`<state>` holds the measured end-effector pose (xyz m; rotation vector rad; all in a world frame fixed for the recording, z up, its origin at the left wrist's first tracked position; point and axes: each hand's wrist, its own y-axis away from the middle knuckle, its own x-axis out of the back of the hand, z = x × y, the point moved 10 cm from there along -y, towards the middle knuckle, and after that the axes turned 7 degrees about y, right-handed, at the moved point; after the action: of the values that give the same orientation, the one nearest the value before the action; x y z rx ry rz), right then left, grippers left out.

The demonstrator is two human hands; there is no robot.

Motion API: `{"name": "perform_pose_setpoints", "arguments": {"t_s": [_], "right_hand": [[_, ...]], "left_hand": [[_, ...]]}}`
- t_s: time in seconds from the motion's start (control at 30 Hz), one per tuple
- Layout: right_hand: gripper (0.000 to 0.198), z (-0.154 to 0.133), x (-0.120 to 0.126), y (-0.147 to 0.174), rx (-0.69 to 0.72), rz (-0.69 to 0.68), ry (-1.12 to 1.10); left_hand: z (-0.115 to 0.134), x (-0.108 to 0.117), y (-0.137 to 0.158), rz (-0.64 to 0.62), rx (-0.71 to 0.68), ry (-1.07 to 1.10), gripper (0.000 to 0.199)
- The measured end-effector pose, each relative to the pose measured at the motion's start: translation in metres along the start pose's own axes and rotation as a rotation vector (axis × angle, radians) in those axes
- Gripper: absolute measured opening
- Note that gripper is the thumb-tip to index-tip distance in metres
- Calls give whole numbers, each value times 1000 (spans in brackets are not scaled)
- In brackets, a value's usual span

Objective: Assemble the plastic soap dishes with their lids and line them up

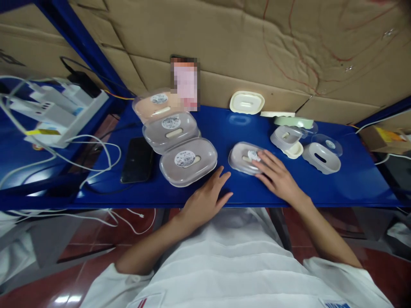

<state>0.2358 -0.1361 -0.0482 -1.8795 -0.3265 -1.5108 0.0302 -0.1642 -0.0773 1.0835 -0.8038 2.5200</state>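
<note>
Your right hand [276, 176] lies flat on the closed grey soap case [246, 158] at the middle of the blue bench [353, 179], fingers spread over its clear lid and the round sticker. That grip is apart, resting on top, not clamped on anything. Your left hand [205, 199] is open on the bench just left of the case, holding nothing, near the front one of the three stacked cases [188, 161].

Handling call: the case looks like thin moulded plastic, so probably light, stiff in the base and flexy in the lid. The glossy lid is likely slippery, and the bench paint looks slick too, so it may skate under a top push. Take it by the long side walls at the rim seam, not the lid centre. Open bases [321, 157] sit to the right.
</note>
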Motion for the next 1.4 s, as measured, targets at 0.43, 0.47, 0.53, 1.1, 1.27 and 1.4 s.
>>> {"name": "perform_pose_setpoints", "arguments": {"t_s": [0.43,0.47,0.53,1.1,1.27,1.4], "right_hand": [[72,135,-19,-190,-292,-13,288],[71,141,-17,-194,-337,-15,334],[57,144,-12,-194,-388,-27,393],[33,-11,9,-8,92,-133,-96],[50,97,32,5,-406,72,377],[42,117,23,9,-433,1,415]], "left_hand": [[-1,-7,0,-101,-10,-15,54],[-1,-6,0,-99,-16,-17,54],[0,-6,0,-92,-35,-18,54],[31,-13,-2,-186,-308,-188,53],[34,-11,-5,-202,-315,-175,25],[36,-6,-6,-174,-316,-126,19]]}}
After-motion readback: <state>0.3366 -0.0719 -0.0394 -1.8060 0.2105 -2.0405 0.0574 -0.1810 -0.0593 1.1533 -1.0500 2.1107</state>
